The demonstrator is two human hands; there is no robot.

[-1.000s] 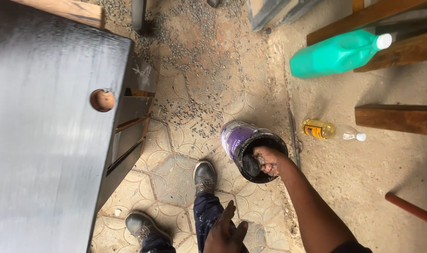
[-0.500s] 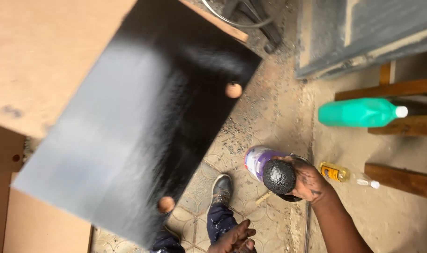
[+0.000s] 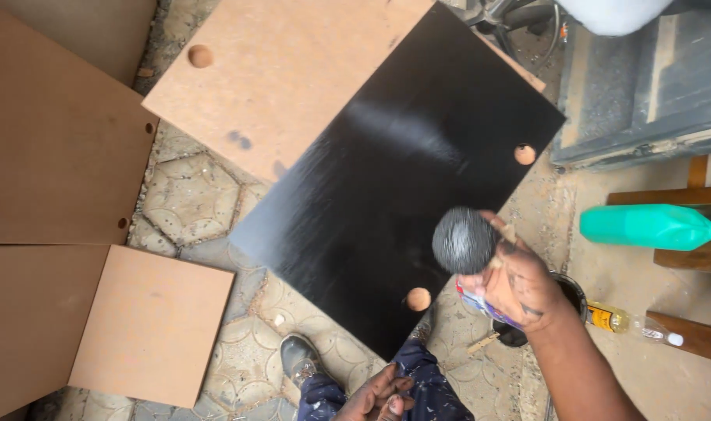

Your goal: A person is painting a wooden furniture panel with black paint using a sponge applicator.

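Right hand point(image 3: 519, 284) with fingers point(image 3: 492, 222) closed around paint-soaked round sponge applicator point(image 3: 463, 240), held just above lower edge of glossy black-painted board point(image 3: 394, 179); soft, light, wet and slippery, best gripped from behind, clear of loaded face; left hand point(image 3: 382, 394) loosely curled at knee, empty.

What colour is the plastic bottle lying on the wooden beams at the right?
The plastic bottle is green with a white cap, seen clearly in the head view.

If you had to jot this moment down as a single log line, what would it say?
right hand: holds dark paint-soaked sponge above black panel | left hand: empty, by knee | paint can: below right hand
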